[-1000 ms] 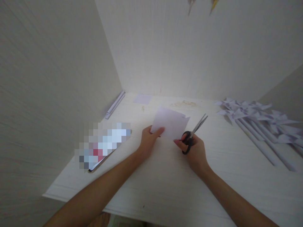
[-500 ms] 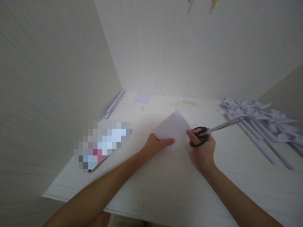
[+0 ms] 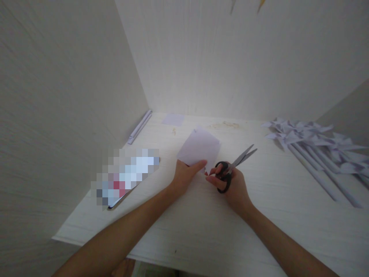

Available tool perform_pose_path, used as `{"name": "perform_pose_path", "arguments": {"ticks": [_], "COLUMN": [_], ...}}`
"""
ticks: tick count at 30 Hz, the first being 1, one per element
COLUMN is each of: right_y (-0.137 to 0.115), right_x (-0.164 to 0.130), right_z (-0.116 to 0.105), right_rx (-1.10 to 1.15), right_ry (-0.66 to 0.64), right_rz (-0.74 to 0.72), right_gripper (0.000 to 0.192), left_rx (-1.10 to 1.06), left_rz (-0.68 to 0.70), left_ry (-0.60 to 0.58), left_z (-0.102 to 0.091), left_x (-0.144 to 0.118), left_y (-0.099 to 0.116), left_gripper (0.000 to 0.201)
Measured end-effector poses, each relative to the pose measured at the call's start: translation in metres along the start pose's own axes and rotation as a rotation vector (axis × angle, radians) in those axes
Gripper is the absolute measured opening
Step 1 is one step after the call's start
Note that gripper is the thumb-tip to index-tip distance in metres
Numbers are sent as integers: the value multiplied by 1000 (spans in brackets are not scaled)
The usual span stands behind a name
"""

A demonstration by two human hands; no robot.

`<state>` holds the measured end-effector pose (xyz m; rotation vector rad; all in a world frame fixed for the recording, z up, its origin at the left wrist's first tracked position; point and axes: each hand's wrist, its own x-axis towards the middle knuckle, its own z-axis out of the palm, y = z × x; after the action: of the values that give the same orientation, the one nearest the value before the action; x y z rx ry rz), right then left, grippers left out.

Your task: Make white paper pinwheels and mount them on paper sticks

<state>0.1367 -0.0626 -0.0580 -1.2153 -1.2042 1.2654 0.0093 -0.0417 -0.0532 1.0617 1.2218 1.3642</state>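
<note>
A pale square sheet of paper (image 3: 198, 144) is held above the table by my left hand (image 3: 186, 175), its thumb lying on top near the lower corner. My right hand (image 3: 235, 186) has black-handled scissors (image 3: 224, 177) hooked on its fingers. Their blades point away to the upper right, slightly parted and clear of the paper. The right thumb and a fingertip meet close to the paper's lower right edge, next to my left thumb. Whether they pinch the paper there is too small to tell.
Several paper pinwheels (image 3: 305, 132) with rolled paper sticks (image 3: 325, 179) lie at the right. Paper rolls (image 3: 140, 127) rest along the left wall. Nearer stands a phone-like device with a blurred screen (image 3: 132, 177). Another paper square (image 3: 173, 119) lies at the back.
The paper has shifted left and turned a little. My right hand has come left and nearer, towards my left thumb, and the scissors' blades now point more steeply away.
</note>
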Motion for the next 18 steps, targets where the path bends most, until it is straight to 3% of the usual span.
{"name": "perform_pose_path", "arguments": {"ticks": [18], "right_y": [-2], "right_x": [4], "right_z": [0], "right_rx": [-65], "right_ry": [125], "right_rz": [-60], "right_gripper": [28], "left_rx": [-12], "left_rz": [49], "left_ry": [-79], "left_z": [1], "left_x": [-3], "left_y": [-3], "left_gripper": [22]}}
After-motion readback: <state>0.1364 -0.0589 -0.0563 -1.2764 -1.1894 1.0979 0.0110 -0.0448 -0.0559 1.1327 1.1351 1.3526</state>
